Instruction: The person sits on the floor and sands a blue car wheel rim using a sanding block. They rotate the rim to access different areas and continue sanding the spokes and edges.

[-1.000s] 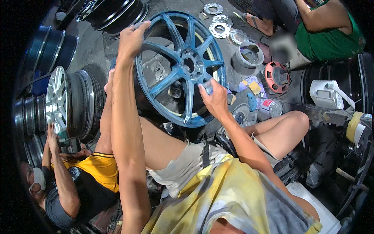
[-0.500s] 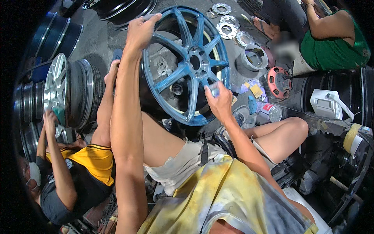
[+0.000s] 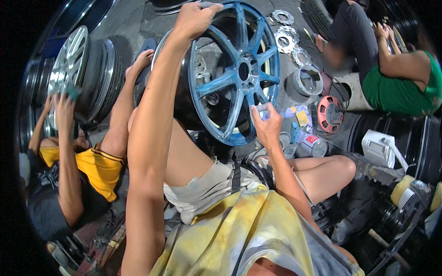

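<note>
A blue multi-spoke wheel rim stands tilted in front of me, its paint streaked with pale patches. My left hand is closed over the top left of its outer edge. At the lower right spokes, my right hand pinches a small pale purple pad against the rim. The fingers partly cover that pad, so its exact kind is unclear. Behind the blue rim is a dark round wheel or tyre, mostly hidden.
A grey bucket, a red round disc, sanding sheets and a tin can lie right of the rim. Silver toothed discs lie beyond. At left a co-worker rubs a silver wheel; another in green sits at right.
The blue rim and my left hand now appear farther right and slightly higher, as the whole view has shifted. My right hand stays at the lower right spokes. The left co-worker's hands have moved up the silver wheel.
</note>
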